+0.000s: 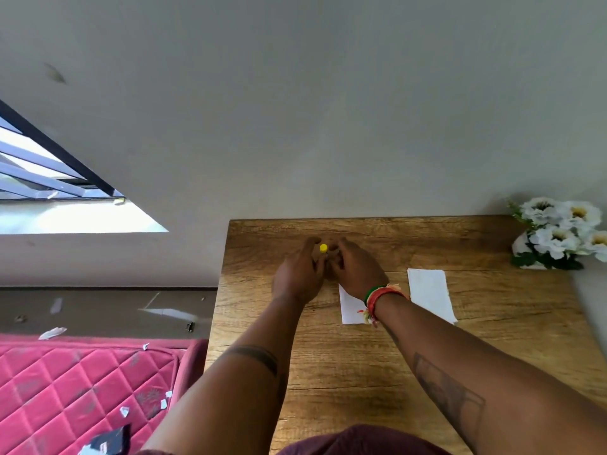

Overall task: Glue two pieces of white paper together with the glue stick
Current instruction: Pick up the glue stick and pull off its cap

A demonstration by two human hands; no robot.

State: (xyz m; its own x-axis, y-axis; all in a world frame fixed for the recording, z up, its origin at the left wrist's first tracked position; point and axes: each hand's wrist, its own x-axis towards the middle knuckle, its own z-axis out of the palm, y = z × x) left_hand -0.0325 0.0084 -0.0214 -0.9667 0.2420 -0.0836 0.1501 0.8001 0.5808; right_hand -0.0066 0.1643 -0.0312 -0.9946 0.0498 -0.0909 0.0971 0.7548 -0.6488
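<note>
I have both hands out over the far part of the wood-grain brown surface, meeting around the small glue stick with the yellow cap. Only that yellow end shows; the body is hidden between my palms. My left hand curls in from the left of the stick and my right hand, the one with the red, green and white thread bracelet at its wrist, curls in from the right. Both grips look narrow and wrapped on the stick, though which fingers carry it I cannot tell.

The two white paper rectangles lie nearer me than the stick: one white sheet is partly under my right wrist, the other white sheet sits beyond it to the right, apart from the first.

My guess is the cap is about to come off. The risks as I see them: the cap slipping free and rolling off the left edge near the stick, and my right forearm dragging the sheet beneath it out of line. The white artificial flowers stand well right of the stick, out of reach.
</note>
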